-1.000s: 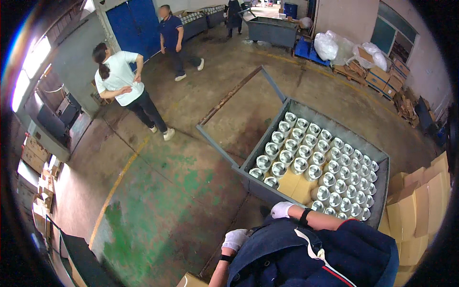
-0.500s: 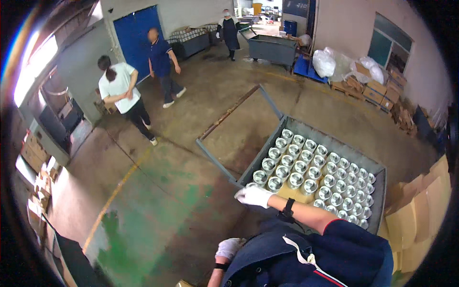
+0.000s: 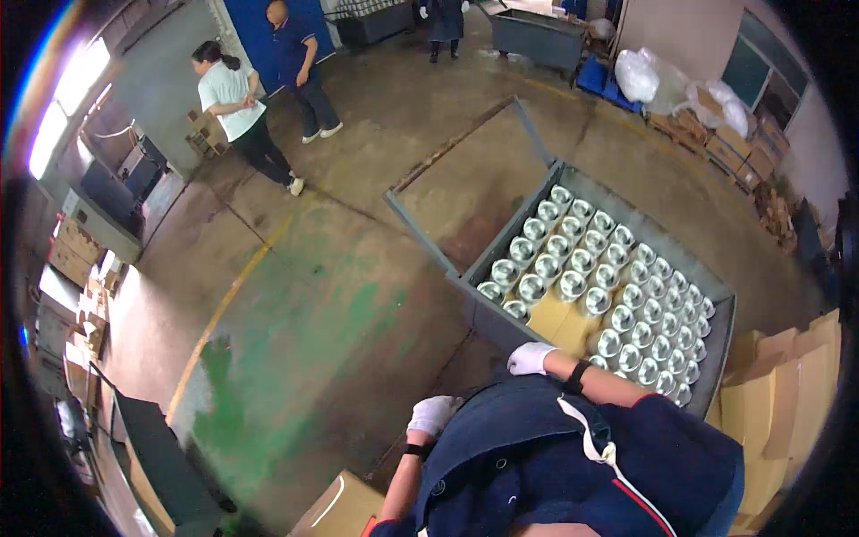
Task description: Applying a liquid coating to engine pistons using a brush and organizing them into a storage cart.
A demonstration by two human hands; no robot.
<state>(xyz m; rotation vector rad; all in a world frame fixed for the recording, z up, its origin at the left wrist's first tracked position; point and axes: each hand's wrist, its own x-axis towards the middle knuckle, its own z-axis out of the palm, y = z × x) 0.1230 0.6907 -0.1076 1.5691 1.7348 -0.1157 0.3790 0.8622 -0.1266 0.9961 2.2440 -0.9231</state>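
My left hand (image 3: 436, 415), in a white glove with a black band at the wrist, is held close to the front of my dark blue apron (image 3: 514, 421). Its fingers are curled, and their tips are hidden against the cloth. My right hand (image 3: 531, 358), also white-gloved, is beside the near rim of a grey metal cart (image 3: 510, 327). The fingers bend downward, and whatever they might hold is hidden. Rows of shiny, round, open-topped metal cups (image 3: 573, 285) stand in the cart. A bare patch of tan cardboard (image 3: 559, 324) shows among them, near my right hand.
A metal frame handle (image 3: 452, 148) juts from the cart's left end. Cardboard sheets (image 3: 761, 430) stand at right; a cardboard box (image 3: 335, 510) is low by my left arm. Two people (image 3: 237, 98) are at the far left, another (image 3: 443, 27) near a second cart (image 3: 537, 40).
My right hand has drawn back from the cart's near left corner toward my body. The view has tilted downward. My left hand stays near the apron.
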